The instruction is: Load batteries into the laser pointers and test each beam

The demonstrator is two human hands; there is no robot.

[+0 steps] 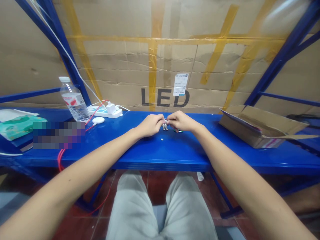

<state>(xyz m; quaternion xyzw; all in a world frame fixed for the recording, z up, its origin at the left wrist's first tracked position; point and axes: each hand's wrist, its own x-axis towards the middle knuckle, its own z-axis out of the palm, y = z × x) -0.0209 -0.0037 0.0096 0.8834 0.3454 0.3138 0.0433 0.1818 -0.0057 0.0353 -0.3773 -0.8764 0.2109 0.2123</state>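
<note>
My left hand (153, 125) and my right hand (182, 121) meet above the middle of the blue table (155, 154). Both are closed, thumbs and fingertips pinched together at a small cluster of shiny silver beads (165, 127). The cluster hangs in short rows just below the fingertips; its upper part is hidden by them. How the beads are joined is too small to tell. Under my right hand, a small dark green item (178, 131) shows in part. A small white spot (162, 139) is on the tabletop in front of the hands.
An open cardboard box (240, 130) stands on the right. To the left are a water bottle (73, 101), a white power strip (117, 112) with red cables, a round white charger (98, 120) and a green packet (20, 126). A large carton (120, 73) marked LED rises behind.
</note>
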